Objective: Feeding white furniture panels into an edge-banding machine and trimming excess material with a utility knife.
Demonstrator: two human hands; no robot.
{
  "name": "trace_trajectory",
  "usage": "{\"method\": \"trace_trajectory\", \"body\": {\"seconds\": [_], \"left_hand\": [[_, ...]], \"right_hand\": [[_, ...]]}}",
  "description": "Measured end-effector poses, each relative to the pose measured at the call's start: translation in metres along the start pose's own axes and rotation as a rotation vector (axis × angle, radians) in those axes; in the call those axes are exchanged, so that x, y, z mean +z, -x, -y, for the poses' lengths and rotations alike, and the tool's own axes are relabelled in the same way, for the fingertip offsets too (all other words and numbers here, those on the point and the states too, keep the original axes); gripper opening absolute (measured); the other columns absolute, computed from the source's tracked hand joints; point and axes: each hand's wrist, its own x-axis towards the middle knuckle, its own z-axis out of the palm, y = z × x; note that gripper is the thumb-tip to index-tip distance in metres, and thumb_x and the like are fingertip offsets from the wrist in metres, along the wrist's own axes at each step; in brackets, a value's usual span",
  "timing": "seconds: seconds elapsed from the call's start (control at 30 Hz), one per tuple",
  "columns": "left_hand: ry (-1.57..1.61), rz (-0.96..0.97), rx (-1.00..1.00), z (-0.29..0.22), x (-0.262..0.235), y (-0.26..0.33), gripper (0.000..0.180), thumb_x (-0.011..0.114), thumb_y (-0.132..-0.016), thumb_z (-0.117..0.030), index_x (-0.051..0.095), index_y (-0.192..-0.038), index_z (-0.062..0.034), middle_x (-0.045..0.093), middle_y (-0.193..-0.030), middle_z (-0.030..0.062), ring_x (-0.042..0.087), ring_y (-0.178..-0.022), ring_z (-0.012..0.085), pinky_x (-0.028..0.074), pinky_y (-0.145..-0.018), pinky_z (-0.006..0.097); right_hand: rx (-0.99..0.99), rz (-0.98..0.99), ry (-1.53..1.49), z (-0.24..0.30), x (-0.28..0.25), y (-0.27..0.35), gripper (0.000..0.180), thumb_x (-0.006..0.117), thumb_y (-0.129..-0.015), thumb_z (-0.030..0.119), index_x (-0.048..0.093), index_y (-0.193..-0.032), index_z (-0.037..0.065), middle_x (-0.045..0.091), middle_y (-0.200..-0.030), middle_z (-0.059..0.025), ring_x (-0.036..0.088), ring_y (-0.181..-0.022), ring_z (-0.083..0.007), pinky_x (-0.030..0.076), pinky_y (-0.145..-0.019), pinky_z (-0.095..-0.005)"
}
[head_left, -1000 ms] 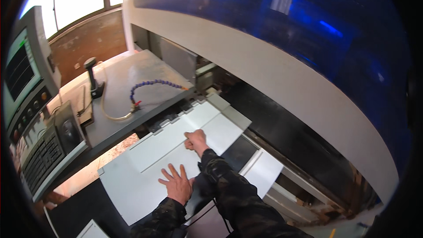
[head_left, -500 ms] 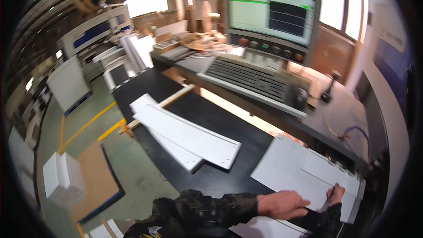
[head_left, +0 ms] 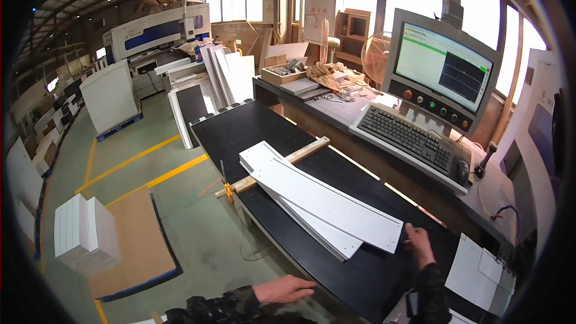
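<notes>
Two long white panels lie crosswise on the black table, one over the other. The upper white panel (head_left: pixel 327 195) has small holes near its right end; the lower white panel (head_left: pixel 324 235) shows along the near side. My right hand (head_left: pixel 419 243) is at the right end of the upper panel, fingers partly bent and apart, touching it or very close. My left hand (head_left: pixel 285 289) hangs at the table's near edge, fingers stretched out, with nothing in it. White panels (head_left: pixel 474 270) lie to the right of my right forearm.
A wooden strip (head_left: pixel 294 161) crosses the black table (head_left: pixel 240 126), with an orange-handled clamp (head_left: pixel 228 192) at its near end. Beyond stand a monitor (head_left: pixel 441 69) and keyboard (head_left: pixel 408 135). On the floor at left, stacked white boards (head_left: pixel 84 231) rest on a brown sheet (head_left: pixel 141 246).
My view has swung left and up. My right hand has moved from the white panels at the right to the upper panel's end. My left hand has drawn back leftward to the near edge.
</notes>
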Motion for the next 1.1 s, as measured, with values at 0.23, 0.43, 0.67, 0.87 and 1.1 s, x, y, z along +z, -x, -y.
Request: {"method": "trace_trajectory", "body": {"seconds": [0.23, 0.43, 0.67, 0.87, 1.1], "left_hand": [[0.152, -0.549, -0.439, 0.137, -0.165, 0.123, 0.059, 0.074, -0.109, -0.044, 0.066, -0.153, -0.0048, 0.081, -0.126, 0.0177, 0.079, -0.110, 0.0288, 0.061, -0.100, 0.040], [0.015, -1.099, -0.221, 0.222, -0.272, 0.081, 0.077, 0.074, -0.109, -0.042, 0.048, -0.163, 0.0062, 0.070, -0.144, 0.0244, 0.070, -0.131, 0.0293, 0.057, -0.107, 0.040], [-0.123, -1.172, -0.241, 0.232, -0.329, 0.013, 0.026, 0.056, -0.115, -0.020, 0.068, -0.106, 0.0009, 0.072, -0.093, 0.0175, 0.067, -0.099, 0.0460, 0.050, -0.091, 0.057], [-0.592, -1.145, 0.020, 0.214, -0.339, -0.012, 0.022, 0.057, -0.112, -0.013, 0.070, -0.100, 0.0000, 0.070, -0.083, 0.0126, 0.068, -0.083, 0.0360, 0.053, -0.100, 0.048], [0.412, -0.861, -0.071, 0.105, -0.313, -0.065, 0.030, 0.057, -0.118, -0.020, 0.079, -0.122, -0.0003, 0.070, -0.082, 0.0043, 0.067, -0.070, 0.0081, 0.056, -0.067, 0.030]], "right_hand": [[-0.099, 0.099, -0.548, 0.001, 0.129, 0.019, 0.049, 0.079, -0.105, 0.013, 0.061, -0.143, -0.013, 0.074, -0.136, -0.0214, 0.074, -0.121, -0.0300, 0.057, -0.109, -0.0409], [-0.072, 0.079, -0.646, 0.010, 0.201, 0.059, 0.041, 0.073, -0.111, 0.012, 0.062, -0.145, -0.006, 0.075, -0.138, -0.0158, 0.072, -0.123, -0.0285, 0.055, -0.111, -0.0433], [-0.127, 0.020, -0.612, 0.033, 0.254, 0.070, 0.038, 0.057, -0.117, 0.011, 0.055, -0.150, -0.009, 0.070, -0.144, -0.0185, 0.068, -0.130, -0.0288, 0.052, -0.115, -0.0449], [-0.073, -0.089, -0.590, 0.052, 0.262, 0.075, 0.055, 0.060, -0.114, 0.011, 0.040, -0.161, -0.005, 0.064, -0.145, -0.0198, 0.064, -0.129, -0.0279, 0.050, -0.116, -0.0453], [-0.443, -0.457, 0.218, 0.149, 0.285, 0.108, 0.082, 0.063, -0.104, 0.005, 0.024, -0.176, 0.000, 0.051, -0.166, -0.0239, 0.051, -0.153, -0.0375, 0.037, -0.130, -0.0470]]}}
